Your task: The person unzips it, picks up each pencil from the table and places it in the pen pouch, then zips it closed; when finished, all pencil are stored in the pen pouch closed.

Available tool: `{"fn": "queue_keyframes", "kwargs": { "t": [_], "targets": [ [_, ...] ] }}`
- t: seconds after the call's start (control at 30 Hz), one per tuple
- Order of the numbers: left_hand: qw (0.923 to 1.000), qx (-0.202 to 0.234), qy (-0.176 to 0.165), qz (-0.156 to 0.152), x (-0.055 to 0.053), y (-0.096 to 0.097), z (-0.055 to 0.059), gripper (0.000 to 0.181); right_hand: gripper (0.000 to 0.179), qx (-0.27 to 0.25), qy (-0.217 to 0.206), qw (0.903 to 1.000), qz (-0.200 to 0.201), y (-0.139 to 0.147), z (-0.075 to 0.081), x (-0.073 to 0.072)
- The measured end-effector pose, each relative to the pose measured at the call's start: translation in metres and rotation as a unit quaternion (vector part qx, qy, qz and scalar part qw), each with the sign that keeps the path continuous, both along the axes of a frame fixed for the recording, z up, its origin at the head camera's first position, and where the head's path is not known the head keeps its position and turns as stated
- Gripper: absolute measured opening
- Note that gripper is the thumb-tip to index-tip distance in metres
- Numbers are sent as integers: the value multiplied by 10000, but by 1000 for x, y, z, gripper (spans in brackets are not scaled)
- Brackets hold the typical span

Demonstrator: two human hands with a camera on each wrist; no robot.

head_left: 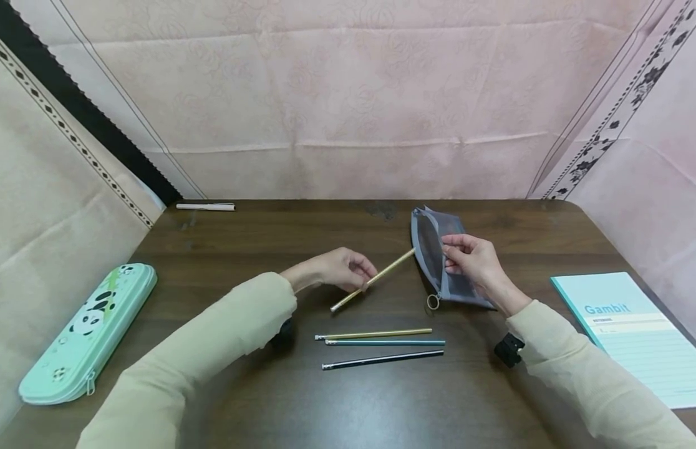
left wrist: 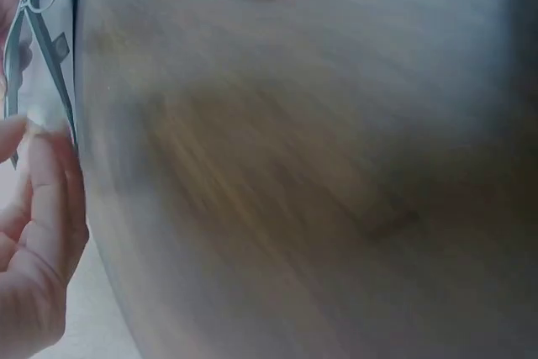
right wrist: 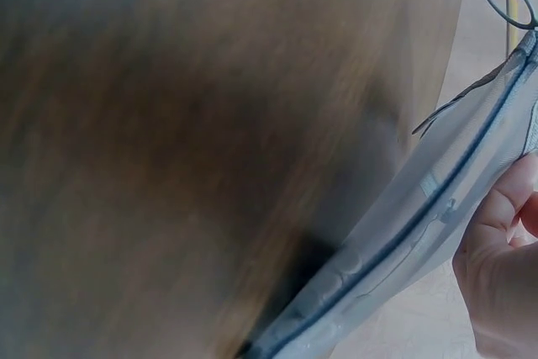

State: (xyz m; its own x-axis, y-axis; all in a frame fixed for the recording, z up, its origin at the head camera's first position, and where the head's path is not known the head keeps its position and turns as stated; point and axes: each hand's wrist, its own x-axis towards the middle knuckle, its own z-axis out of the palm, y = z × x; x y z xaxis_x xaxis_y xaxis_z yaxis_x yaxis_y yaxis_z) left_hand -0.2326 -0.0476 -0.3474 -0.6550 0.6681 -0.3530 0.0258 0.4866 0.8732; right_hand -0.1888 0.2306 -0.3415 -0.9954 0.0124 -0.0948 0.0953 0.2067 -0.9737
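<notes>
My left hand [head_left: 343, 269] pinches a gold pencil [head_left: 394, 264] near its lower left end, slanted up to the right. The pencil's far end meets the mouth edge of a grey mesh zip pouch [head_left: 457, 288]; whether it is inside cannot be made out. With thumb and fingers my right hand [head_left: 476, 263] grips the pouch's side, and the mouth gapes toward the pencil. A ring pull [head_left: 433, 302] hangs at the zip's near end. In the left wrist view the pouch [left wrist: 52, 52] lies beyond the left hand [left wrist: 42, 241].
Nearer on the table [head_left: 258, 399] lie another gold pencil [head_left: 381, 333], a teal pencil [head_left: 387, 342] and a black pencil [head_left: 384, 360]. A mint panda pencil case [head_left: 84, 349] is left, a white pen [head_left: 206, 206] back left, a notebook [head_left: 634, 340] right.
</notes>
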Motion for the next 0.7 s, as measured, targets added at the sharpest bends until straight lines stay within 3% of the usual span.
{"fn": "queue_keyframes", "kwargs": {
  "t": [0.13, 0.33, 0.5, 0.7],
  "targets": [
    [9926, 533, -795, 745, -9, 26, -4, 30, 38, -3, -19, 10000, 1, -1, -1, 0],
    [9649, 1324, -1663, 1543, -14, 68, -7, 34, 38, -36, -35, 10000, 12, -2, -2, 0],
    [9481, 1625, -1806, 2051, -14, 95, -8, 38, 38, 37, -95, 9999, -4, -3, -1, -1],
    [9399, 1733, -1683, 2413, -13, 119, -10, 40, 39, 16, -91, 9999, 49, -3, 0, -1]
  ]
}}
